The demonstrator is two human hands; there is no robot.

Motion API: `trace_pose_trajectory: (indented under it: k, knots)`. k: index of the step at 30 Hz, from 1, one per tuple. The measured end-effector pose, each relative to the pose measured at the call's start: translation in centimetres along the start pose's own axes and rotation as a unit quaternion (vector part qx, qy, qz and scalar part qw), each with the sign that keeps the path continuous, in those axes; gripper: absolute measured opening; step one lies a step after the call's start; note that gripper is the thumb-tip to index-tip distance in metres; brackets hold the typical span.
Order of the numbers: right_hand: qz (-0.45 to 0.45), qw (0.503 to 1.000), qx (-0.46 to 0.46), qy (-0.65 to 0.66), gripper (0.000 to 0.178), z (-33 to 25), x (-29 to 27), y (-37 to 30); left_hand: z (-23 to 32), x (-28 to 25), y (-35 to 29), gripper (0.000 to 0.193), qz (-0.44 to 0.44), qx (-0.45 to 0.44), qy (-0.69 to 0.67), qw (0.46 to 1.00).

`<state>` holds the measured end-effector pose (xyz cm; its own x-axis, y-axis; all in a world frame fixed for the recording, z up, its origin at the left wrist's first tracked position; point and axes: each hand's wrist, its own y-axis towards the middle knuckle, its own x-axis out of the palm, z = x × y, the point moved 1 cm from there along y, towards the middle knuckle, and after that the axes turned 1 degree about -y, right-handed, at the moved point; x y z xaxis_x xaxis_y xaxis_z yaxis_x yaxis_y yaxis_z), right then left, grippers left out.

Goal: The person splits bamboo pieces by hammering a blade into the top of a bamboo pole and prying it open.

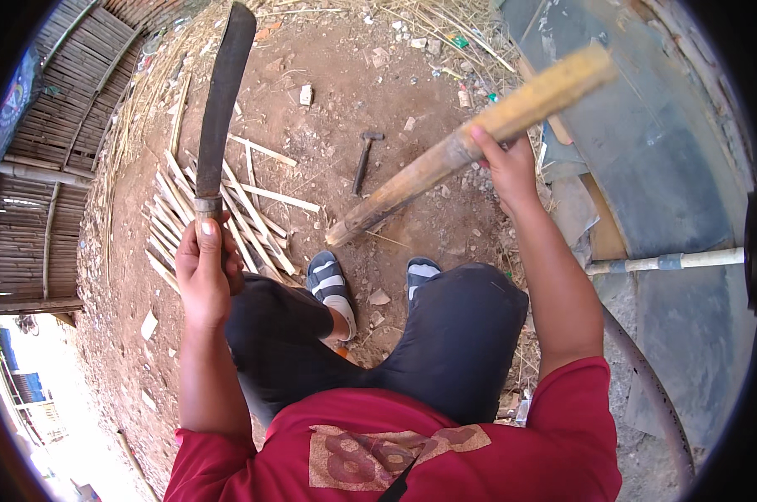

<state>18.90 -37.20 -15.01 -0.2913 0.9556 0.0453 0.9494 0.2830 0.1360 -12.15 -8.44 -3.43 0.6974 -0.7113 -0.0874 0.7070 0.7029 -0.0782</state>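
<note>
The person's left hand (204,276) is clamped round the handle of a machete (222,109), thumb laid along the grip, fingers curled shut; the dark blade stands up and away, leaning slightly right at its tip. The right hand (510,167) grips a thick length of bamboo (435,170) — thumb over the top, the other fingers mostly hidden beneath. The bamboo slants across the space in front of the knees, its yellowish end at the upper right and its narrower end pointing down and left toward the left sandal (328,280); whether that end touches the ground cannot be told. Blade and bamboo are well apart.

Pale split strips (173,205) lie in a loose pile on the brown dirt (328,125), beyond the left hand. A hammer (362,167) lies between the pile and the bamboo — head away from the person.
</note>
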Motion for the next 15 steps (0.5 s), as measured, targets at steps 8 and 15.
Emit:
trace_pose_trajectory:
  k: [8, 15]
  knots:
    - [-0.144, 0.910, -0.184, -0.344, 0.073, -14.4, 13.9, -0.8, 6.9, -3.4, -2.1, 0.042, 0.046, 0.160, 0.004, 0.986]
    - [-0.099, 0.903, -0.178, -0.378, 0.073, -12.5, 17.4, -1.7, 9.3, -6.2, -3.0, 0.042, 0.052, 0.171, -0.002, 0.984]
